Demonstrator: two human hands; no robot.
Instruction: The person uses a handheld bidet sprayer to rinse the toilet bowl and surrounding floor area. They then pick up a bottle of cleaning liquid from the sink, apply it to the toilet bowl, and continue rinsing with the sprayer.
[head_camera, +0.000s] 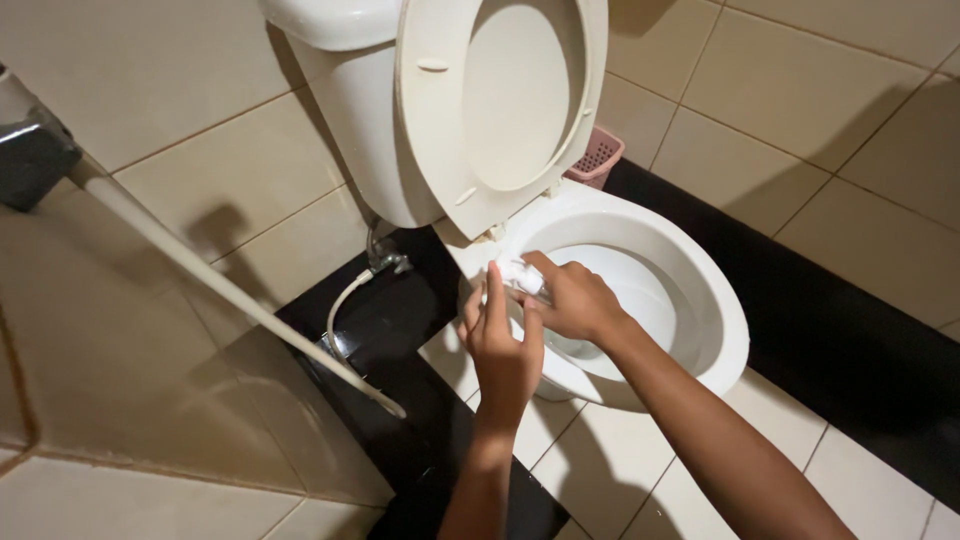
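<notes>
A white toilet bowl (700, 290) stands on the tiled floor, its seat and lid (500, 110) raised against the cistern (340, 20). My right hand (575, 300) presses a small white wad of tissue or cloth (522, 274) onto the near left rim of the bowl. My left hand (502, 345) hovers just beside it over the same rim, fingers stretched upward and slightly apart, its fingertips close to the wad. Whether the left hand touches the wad I cannot tell.
A white hose (345, 300) runs from a metal valve (385, 260) on the wall to the left of the toilet. A white bar (220, 280) slants across the left wall. A pink plastic basket (597, 157) sits behind the bowl. Black floor tiles (840, 340) border the wall.
</notes>
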